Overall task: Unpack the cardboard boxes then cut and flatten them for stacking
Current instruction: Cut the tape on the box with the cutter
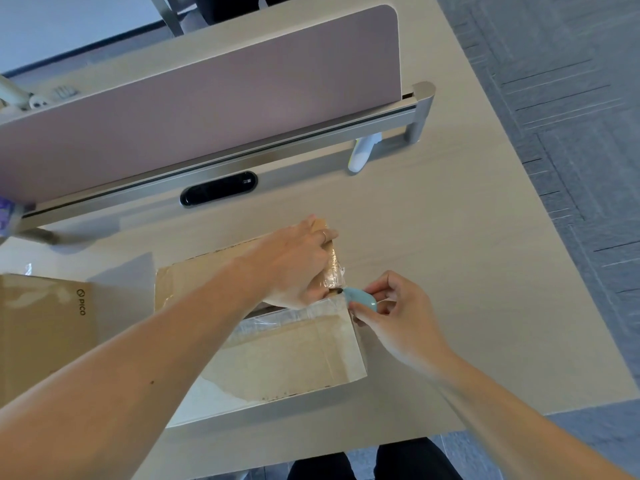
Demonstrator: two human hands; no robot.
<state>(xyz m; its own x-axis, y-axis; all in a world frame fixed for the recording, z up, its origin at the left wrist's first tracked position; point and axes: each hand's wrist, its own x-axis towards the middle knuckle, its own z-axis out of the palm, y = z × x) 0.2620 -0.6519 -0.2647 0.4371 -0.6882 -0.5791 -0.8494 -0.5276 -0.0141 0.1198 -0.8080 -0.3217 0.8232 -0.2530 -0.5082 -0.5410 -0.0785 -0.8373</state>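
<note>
A brown cardboard box (287, 355) lies on the desk in front of me, its flaps edged with clear tape. My left hand (298, 265) reaches across it and grips the far taped flap (334, 268) at the right corner. My right hand (398, 317) pinches a small light-blue cutter (360, 299), whose tip touches the taped seam at that corner, just below my left fingers. A second flat brown box marked PICO (41, 327) lies at the left edge of the desk.
A pink divider panel (207, 109) on a metal rail runs across the back of the desk (467, 271). A black oval cable port (219, 188) sits below it. A white handheld device (362, 152) leans on the rail at the right. Grey carpet lies beyond the desk's right edge.
</note>
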